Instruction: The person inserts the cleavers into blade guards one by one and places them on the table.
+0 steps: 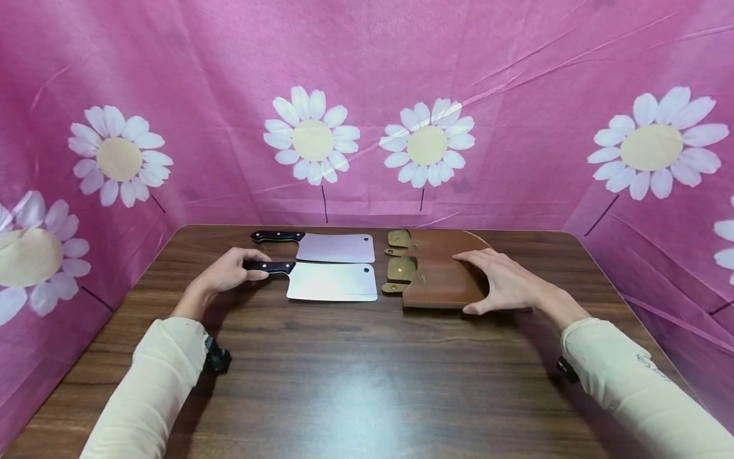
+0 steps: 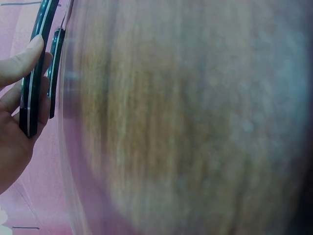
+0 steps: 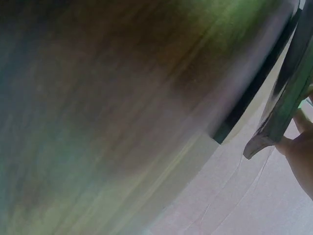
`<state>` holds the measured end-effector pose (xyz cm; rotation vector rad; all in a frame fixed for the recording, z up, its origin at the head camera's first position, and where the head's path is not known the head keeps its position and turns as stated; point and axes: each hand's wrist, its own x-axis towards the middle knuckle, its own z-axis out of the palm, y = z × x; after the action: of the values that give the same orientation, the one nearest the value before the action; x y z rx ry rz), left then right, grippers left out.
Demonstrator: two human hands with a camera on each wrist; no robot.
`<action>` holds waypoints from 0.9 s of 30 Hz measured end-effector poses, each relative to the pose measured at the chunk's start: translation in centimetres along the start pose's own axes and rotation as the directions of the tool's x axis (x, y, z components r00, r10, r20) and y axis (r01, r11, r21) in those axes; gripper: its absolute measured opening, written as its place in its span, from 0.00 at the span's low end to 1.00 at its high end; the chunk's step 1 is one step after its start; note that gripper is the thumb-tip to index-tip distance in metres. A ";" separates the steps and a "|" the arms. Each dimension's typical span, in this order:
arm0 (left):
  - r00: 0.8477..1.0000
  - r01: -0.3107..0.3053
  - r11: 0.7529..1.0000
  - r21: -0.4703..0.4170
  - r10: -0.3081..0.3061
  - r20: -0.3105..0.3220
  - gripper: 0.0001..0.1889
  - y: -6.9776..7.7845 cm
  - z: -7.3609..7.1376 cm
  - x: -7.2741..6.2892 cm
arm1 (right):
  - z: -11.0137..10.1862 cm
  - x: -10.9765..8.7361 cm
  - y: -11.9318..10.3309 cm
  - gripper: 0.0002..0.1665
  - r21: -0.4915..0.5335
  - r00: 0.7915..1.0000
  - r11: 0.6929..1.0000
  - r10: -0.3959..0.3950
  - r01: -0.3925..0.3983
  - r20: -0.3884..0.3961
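Cleaver (image 1: 332,282), nearer of two: fingers of the left hand (image 1: 226,271) grip its handle (image 1: 281,268). Right hand (image 1: 507,278): fingers grip the nearer brown sheath (image 1: 444,285).

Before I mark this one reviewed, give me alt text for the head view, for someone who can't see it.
Left hand gripping the nearer cleaver by its black handle, right hand holding the nearer brown sheath. A second cleaver and second sheath lie just beyond on a wooden table, before a pink cloth printed with white daisies.
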<state>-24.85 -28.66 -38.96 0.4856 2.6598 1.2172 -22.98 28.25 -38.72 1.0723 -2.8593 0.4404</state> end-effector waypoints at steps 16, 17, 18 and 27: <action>0.998 0.015 0.999 -0.045 -0.018 -0.056 0.16 0.4 -0.2 -0.3 | -1.1 0.6 0.2 0.66 -0.030 0.998 0.999 0.038 -0.040 -0.049; 0.998 0.019 0.999 -0.051 -0.022 -0.061 0.16 0.5 -0.2 -0.3 | -1.1 0.6 0.2 0.66 -0.028 0.998 0.999 0.038 -0.039 -0.048; 0.997 0.022 0.998 -0.055 -0.026 -0.067 0.16 0.6 -0.3 -0.3 | -1.1 0.7 0.1 0.66 -0.028 0.998 0.999 0.034 -0.036 -0.049; 0.996 0.029 0.996 -0.079 -0.035 -0.078 0.17 1.0 -0.2 -0.1 | -0.9 1.0 -0.2 0.65 -0.080 0.994 0.997 0.002 -0.011 -0.105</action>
<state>-24.55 -28.22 -38.12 0.3885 2.6621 1.3515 -23.62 27.70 -37.65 0.9962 -2.7640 0.3668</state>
